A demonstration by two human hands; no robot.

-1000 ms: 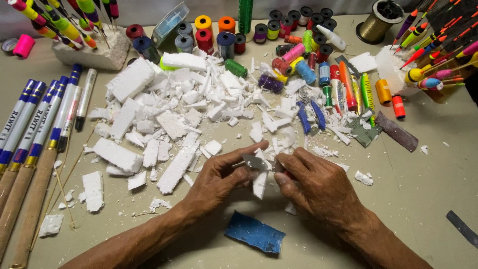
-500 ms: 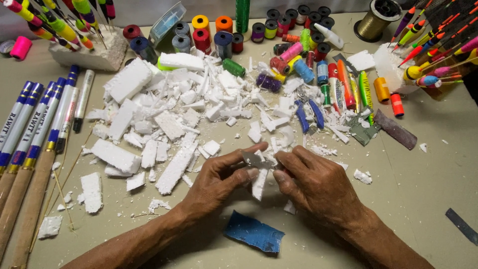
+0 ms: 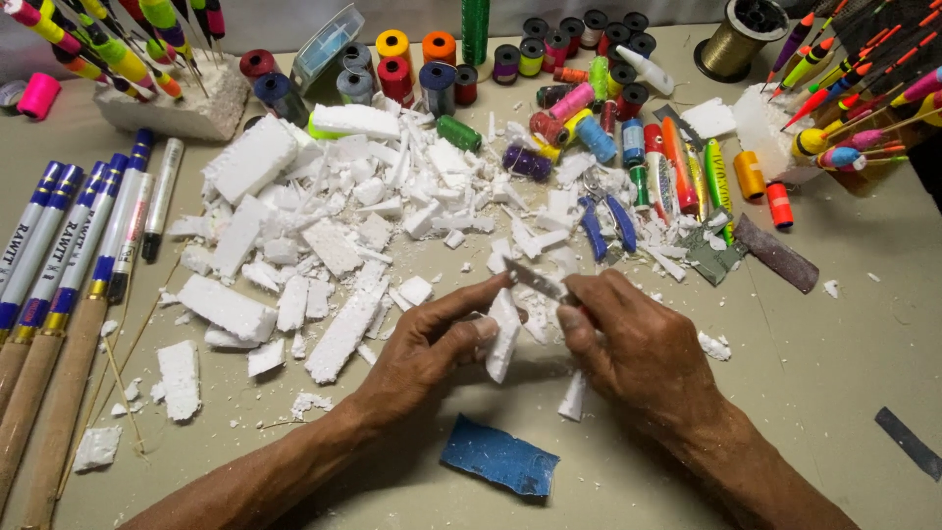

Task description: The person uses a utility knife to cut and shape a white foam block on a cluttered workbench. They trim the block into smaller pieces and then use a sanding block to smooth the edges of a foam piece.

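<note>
- Foam strip (image 3: pixel 503 339) pinched in left hand (image 3: pixel 432 348), thumb and fingers clamped on its upper half; long axis near upright in view, slightly tilted, top end toward the scrap pile, bottom end toward the wearer.
- Blade (image 3: pixel 538 280) gripped by right hand (image 3: pixel 638 348), fingers closed around its lower end; long axis slanting, free tip pointing up-left, over the strip's top.
- Strip held just above the counter (image 3: pixel 824 373), between both hands, close to the near edge of the foam pile (image 3: pixel 343 226).
- Second small foam piece (image 3: pixel 572 397) lying on the counter under the right hand.
- Blue sandpaper patch (image 3: pixel 498 458) lying flat below the hands.
- Compared with half a second ago: same grips, same spot; strip and blade barely shifted, blade tip still at the strip's top.
</note>
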